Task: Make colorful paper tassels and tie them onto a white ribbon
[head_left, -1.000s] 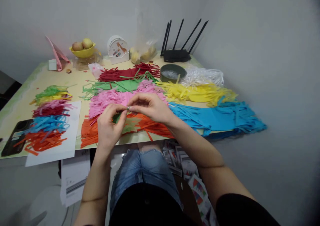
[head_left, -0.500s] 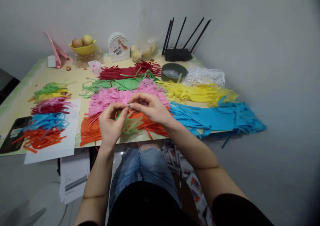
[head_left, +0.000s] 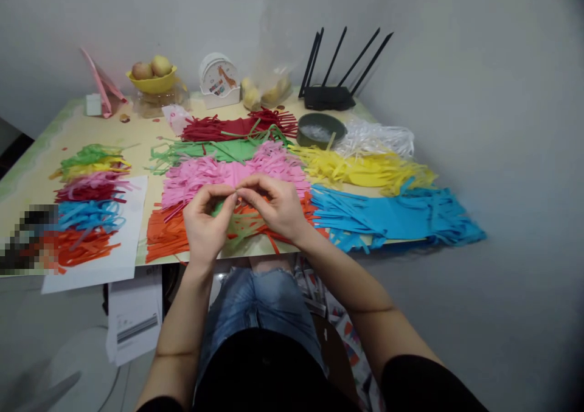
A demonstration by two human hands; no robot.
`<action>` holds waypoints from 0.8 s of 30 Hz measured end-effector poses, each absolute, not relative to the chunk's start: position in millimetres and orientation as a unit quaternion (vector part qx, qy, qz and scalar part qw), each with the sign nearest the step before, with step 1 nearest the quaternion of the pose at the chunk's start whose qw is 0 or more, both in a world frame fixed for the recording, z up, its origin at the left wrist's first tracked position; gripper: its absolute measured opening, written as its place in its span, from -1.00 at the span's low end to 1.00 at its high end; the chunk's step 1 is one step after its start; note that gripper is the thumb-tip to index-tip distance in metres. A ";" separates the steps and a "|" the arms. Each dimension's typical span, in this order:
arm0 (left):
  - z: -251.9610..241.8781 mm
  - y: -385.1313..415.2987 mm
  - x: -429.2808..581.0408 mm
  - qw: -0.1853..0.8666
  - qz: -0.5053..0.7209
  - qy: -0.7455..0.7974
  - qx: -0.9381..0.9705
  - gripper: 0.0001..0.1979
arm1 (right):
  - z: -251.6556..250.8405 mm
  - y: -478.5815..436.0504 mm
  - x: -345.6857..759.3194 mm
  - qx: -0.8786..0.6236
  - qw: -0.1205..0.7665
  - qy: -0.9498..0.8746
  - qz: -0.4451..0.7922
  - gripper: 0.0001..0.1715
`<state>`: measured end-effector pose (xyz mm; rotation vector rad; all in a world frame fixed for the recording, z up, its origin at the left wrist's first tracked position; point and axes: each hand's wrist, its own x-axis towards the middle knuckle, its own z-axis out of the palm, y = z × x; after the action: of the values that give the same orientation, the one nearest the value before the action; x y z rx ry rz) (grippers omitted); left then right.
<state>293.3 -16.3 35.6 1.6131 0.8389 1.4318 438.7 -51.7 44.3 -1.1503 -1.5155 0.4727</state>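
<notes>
A table (head_left: 137,135) with a pale yellow top fills most of the view, and everything else is placed here by reference to the pink paper (head_left: 228,171) lying at its middle. To the right of the pink paper a wide sheet of blue paper (head_left: 392,214), cut into fringes, is spread to the table's edge. Behind that, right of the pink paper, yellow paper (head_left: 365,168) is laid. Beyond the pink paper green paper (head_left: 214,152) is seen, and dark red paper (head_left: 228,127) beyond that. In front of the pink paper orange paper (head_left: 164,235) is spread. Far to the left of the pink paper a stack of small fringed bundles (head_left: 89,199) rests on a white sheet (head_left: 118,260). A black router (head_left: 328,95) and a dark bowl (head_left: 319,129) are found behind and to the right.

Just in front of the pink paper the left hand (head_left: 205,226) and the right hand (head_left: 278,205) are brought together, fingertips meeting. A light green fringed piece (head_left: 237,223) is pinched between the thumbs and forefingers of both hands (its fringes hang below them, over the orange paper).
</notes>
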 end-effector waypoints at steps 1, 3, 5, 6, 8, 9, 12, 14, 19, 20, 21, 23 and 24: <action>35.8 -16.1 293.6 0.426 0.566 0.324 0.627 -0.87 | 43.7 -52.4 438.2 -0.490 0.559 -0.644 0.180 -0.81; 35.5 -16.1 294.3 0.464 0.568 0.308 0.606 -0.87 | 42.7 -53.3 437.5 -0.494 0.564 -0.647 0.140 -0.83; 34.5 -16.8 295.7 0.480 0.574 0.300 0.592 -0.88 | 41.4 -52.9 436.7 -0.491 0.574 -0.645 0.116 -0.82; 34.0 -17.6 296.6 0.482 0.577 0.297 0.588 -0.89 | 40.5 -52.4 436.2 -0.488 0.579 -0.644 0.109 -0.80; 33.6 -19.7 298.6 0.468 0.590 0.295 0.589 -0.91 | 38.3 -51.3 435.1 -0.477 0.591 -0.643 0.096 -0.77; 33.8 -21.0 299.5 0.450 0.599 0.295 0.593 -0.93 | 37.0 -50.8 434.5 -0.472 0.597 -0.643 0.091 -0.76; 35.4 -24.5 301.7 0.385 0.625 0.298 0.610 -0.97 | 32.8 -50.9 433.9 -0.460 0.605 -0.644 0.089 -0.77; 36.4 -26.2 302.6 0.378 0.625 0.297 0.615 -0.96 | 30.8 -52.0 434.6 -0.453 0.611 -0.643 0.090 -0.77; 34.4 -27.9 306.2 0.404 0.617 0.289 0.611 -0.93 | 31.7 -55.8 438.0 -0.468 0.613 -0.633 0.074 -0.76; 33.5 -27.8 307.0 0.404 0.620 0.290 0.607 -0.92 | 32.5 -56.5 438.3 -0.473 0.611 -0.632 0.068 -0.76; 32.7 -27.7 307.6 0.408 0.622 0.291 0.602 -0.91 | 33.1 -57.1 438.4 -0.474 0.611 -0.631 0.064 -0.75; 31.4 -27.6 308.0 0.424 0.617 0.289 0.597 -0.90 | 33.5 -57.8 437.6 -0.467 0.616 -0.631 0.068 -0.75; 31.1 -27.6 307.8 0.433 0.612 0.287 0.596 -0.90 | 33.1 -57.8 436.9 -0.465 0.620 -0.628 0.077 -0.74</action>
<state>307.8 -27.6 31.1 1.4853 0.7145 1.5245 436.9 -57.8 33.1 -1.0683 -1.4430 0.1778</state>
